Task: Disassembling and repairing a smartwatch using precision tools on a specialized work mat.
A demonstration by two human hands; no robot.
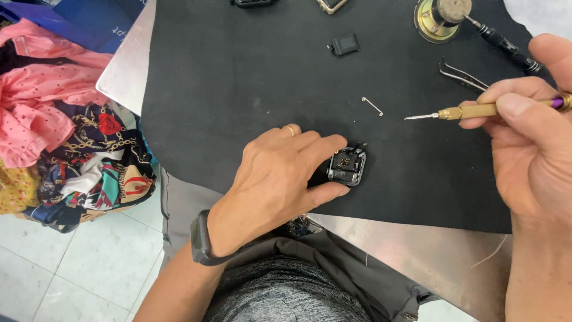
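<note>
My left hand (275, 182) rests on a black mat (250, 77) and pinches a small square opened device (347, 167) between thumb and forefinger; its inner parts show. My right hand (530, 131) is raised at the right and grips a thin brass screwdriver (471, 111) with a purple end, its fine tip pointing left, well above and right of the device. A ring is on my left hand and a dark band on that wrist.
On the mat lie a small metal pin (372, 106), a black square part (344, 45), tweezers (463, 76), a round brass speaker-like part (438, 21) and a black tool (506, 43). The mat lies on a metal table (122, 65). A heap of coloured cloth (65, 125) is at the left.
</note>
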